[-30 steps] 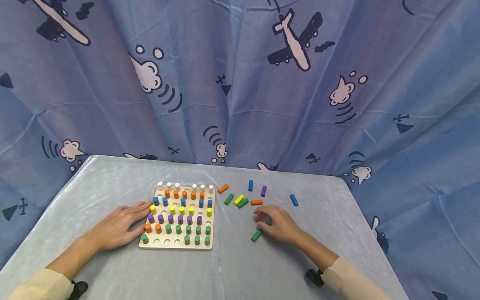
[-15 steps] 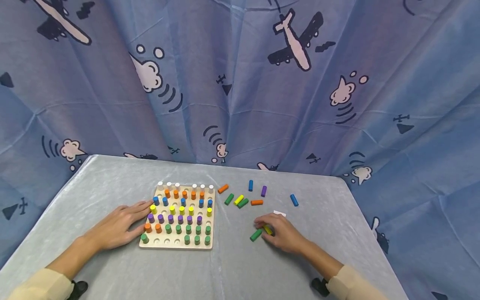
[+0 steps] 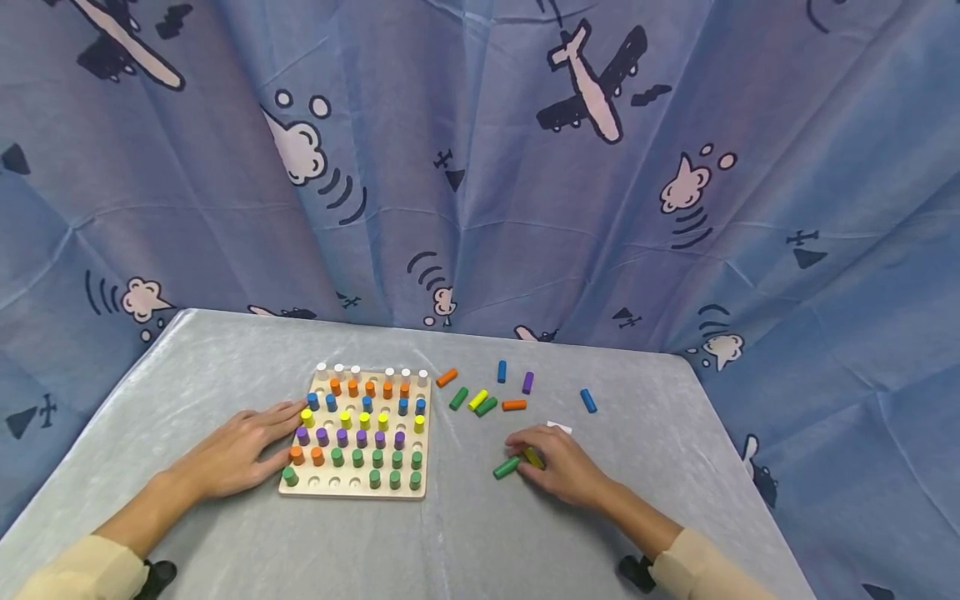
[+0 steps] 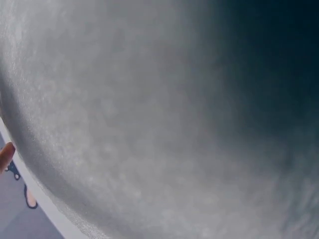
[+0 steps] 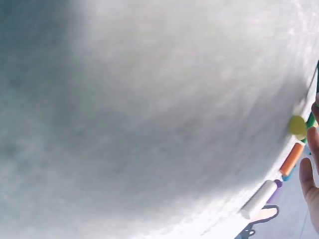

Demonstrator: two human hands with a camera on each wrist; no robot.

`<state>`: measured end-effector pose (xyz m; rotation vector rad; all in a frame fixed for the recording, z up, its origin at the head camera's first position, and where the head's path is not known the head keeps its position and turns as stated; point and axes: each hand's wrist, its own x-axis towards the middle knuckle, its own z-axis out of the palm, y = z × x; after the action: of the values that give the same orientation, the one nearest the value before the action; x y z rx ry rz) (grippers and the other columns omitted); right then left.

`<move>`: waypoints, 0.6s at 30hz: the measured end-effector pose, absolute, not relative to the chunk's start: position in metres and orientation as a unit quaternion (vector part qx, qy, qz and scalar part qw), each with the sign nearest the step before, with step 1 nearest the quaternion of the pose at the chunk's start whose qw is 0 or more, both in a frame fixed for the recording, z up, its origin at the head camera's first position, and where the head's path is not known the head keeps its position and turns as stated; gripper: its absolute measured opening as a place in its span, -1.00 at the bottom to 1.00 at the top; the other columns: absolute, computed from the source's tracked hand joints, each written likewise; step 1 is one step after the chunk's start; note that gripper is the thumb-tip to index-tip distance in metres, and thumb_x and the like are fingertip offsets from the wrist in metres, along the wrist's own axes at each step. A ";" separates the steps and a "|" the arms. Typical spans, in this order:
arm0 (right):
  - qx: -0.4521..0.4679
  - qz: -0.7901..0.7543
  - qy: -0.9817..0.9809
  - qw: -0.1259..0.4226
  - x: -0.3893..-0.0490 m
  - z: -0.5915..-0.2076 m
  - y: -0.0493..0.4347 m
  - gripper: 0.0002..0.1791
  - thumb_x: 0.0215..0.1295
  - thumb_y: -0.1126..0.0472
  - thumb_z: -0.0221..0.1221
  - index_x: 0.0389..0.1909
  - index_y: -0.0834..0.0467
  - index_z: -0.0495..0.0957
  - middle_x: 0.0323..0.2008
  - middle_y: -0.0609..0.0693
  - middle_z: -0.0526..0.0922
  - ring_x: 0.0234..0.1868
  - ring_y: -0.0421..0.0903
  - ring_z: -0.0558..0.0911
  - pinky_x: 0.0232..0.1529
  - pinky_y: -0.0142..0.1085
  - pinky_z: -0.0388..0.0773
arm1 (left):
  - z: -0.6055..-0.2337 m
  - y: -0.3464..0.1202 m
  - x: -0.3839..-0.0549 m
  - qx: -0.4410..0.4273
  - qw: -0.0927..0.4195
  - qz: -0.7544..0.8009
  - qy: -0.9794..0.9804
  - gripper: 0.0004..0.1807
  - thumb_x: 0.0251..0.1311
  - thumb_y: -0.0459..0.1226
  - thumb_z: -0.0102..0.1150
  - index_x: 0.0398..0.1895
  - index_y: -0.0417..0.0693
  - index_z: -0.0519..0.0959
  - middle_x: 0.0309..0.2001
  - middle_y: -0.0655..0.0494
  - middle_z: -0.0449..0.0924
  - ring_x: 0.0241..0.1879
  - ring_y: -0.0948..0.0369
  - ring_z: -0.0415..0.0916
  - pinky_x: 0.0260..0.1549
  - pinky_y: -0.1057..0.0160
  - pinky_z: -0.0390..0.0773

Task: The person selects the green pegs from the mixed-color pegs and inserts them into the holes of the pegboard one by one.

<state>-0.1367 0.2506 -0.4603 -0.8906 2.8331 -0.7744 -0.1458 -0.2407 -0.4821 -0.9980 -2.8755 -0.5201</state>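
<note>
A wooden pegboard with rows of white, orange, blue, yellow, purple and green pegs sits left of centre in the head view. My left hand lies flat on the table, its fingertips against the board's left edge. To the right of the board, my right hand has its thumb and fingertips around one end of a green peg. Beneath its bent fingers shows a yellow peg, seen end-on in the right wrist view. A white peg lies just behind this hand.
Loose pegs lie behind the right hand: an orange peg, a purple peg, a blue peg, a yellow peg and several others. A grey cloth covers the table; a blue curtain hangs behind it.
My right hand moved toward the front, uncovering the white peg and showing the yellow one. The green peg has since shifted slightly left with the fingers. My left hand stays put.
</note>
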 end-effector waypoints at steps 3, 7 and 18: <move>-0.292 -0.260 0.920 0.037 -0.136 -0.455 0.246 -0.59 0.17 0.31 0.40 0.06 0.15 0.63 -0.12 -0.16 0.72 -0.03 -0.21 0.62 0.08 -0.12 0.55 | -0.482 -0.241 -0.146 -0.321 0.025 -0.168 -0.932 -0.41 0.37 -0.08 0.14 0.34 -0.27 0.44 0.41 -0.15 0.33 0.34 -0.17 0.33 0.11 -0.24 0.41; -0.296 -0.278 0.913 0.042 -0.134 -0.449 0.239 -0.58 0.18 0.33 0.39 0.08 0.16 0.62 -0.11 -0.12 0.72 -0.01 -0.19 0.62 0.11 -0.10 0.54 | -0.483 -0.241 -0.146 -0.322 0.023 -0.166 -0.932 -0.41 0.37 -0.09 0.14 0.34 -0.27 0.45 0.41 -0.15 0.33 0.34 -0.18 0.33 0.11 -0.24 0.41; -0.305 -0.267 0.912 0.061 -0.133 -0.440 0.221 -0.60 0.15 0.27 0.43 0.04 0.12 0.64 -0.23 -0.19 0.68 -0.12 -0.27 0.59 0.02 -0.14 0.53 | -0.484 -0.241 -0.146 -0.324 0.028 -0.165 -0.931 -0.41 0.35 -0.09 0.16 0.32 -0.28 0.46 0.40 -0.15 0.35 0.33 -0.18 0.35 0.10 -0.24 0.42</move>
<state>-0.1327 0.2209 -0.4402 -0.9214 2.7591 -0.8070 -0.1463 -0.2412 -0.4836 -1.0010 -2.8737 -0.5098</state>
